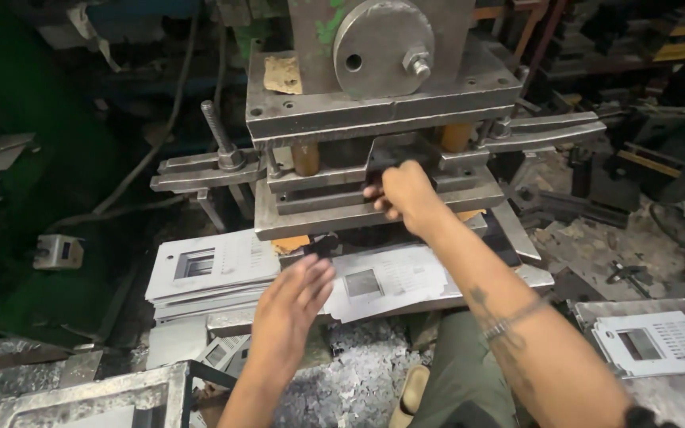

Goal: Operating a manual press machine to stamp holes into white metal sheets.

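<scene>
Right hand (406, 194) pushed into the gap of the press die (374, 186), fingers pinched on a dark strip-like piece there, hard to make out, presumably to seat or pull it between the plates. Left hand (295, 297) open, fingers spread, hovering over a punched white sheet (386, 281) lying just below the right hand, likely kept close for quick feeding. Stack of like sheets (216, 269) just left of the left hand, within easy reach. One more sheet (656, 341) far right of the right forearm. Metal scrap (358, 372) heaped below both hands, fallen from the die.
</scene>
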